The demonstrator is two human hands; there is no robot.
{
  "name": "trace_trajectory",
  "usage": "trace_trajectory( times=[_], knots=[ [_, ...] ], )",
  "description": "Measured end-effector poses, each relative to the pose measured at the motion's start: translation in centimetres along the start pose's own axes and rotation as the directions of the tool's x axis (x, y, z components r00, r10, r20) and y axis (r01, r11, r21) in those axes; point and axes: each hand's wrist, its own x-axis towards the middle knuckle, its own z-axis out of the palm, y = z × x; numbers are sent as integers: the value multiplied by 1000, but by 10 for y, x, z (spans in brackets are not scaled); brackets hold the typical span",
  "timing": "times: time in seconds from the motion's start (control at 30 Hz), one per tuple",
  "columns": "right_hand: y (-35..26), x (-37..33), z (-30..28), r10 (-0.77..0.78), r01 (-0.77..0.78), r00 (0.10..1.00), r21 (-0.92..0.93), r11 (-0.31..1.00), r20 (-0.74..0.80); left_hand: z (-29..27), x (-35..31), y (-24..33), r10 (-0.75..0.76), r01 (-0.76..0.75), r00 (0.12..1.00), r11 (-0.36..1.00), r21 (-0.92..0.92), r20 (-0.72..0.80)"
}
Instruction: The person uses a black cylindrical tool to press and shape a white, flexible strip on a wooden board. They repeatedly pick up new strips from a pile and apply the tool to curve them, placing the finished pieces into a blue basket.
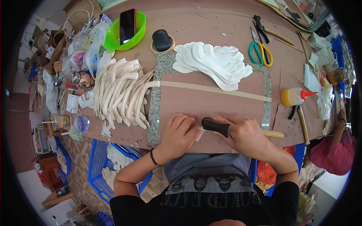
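Observation:
My right hand (pixel 247 136) is closed round a hammer with a dark head (pixel 216 127); its wooden handle (pixel 274 134) sticks out to the right. Just left of the hammer head, my left hand (pixel 176 136) pinches a small cream strip (pixel 200 135), mostly hidden under the fingers. Both hands are low over the near part of a brown work surface (pixel 215 101) edged with speckled stone. Beyond them lies a heap of flat white curved pieces (pixel 211 62). To the left, many bent cream strips (pixel 122 92) are piled together.
A green bowl (pixel 141 28) holds a phone. Scissors (pixel 260 51), a second hammer (pixel 261 29) and a glue bottle (pixel 294 97) lie on the right. Drinks and plastic bags crowd the left. A blue basket (pixel 94 162) stands below the table's left edge; another person sits far right.

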Motion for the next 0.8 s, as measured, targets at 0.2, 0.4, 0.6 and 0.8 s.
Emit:
trace_trajectory(
  times=[0.2, 0.4, 0.6, 0.8],
  knots=[
    [-1, 2, 1, -3, 3, 1000, -13, 1000, 7, 11, -12, 7, -127, 118, 989, 987, -113, -75],
    [-3, 4, -5, -10, 10, 1000, -4, 1000, -10, 0, -6, 13, 26, -33, 995, 997, 77, 95],
    [2, 4, 6, -51, 51, 998, -4, 999, -31, 1, -6, 23, -105, 105, 994, 982, 155, -5],
    [1, 5, 5, -21, 21, 999, 0, 1000, 24, 16, -25, 34, -282, 284, 955, 959, 4, -87]
  ],
)
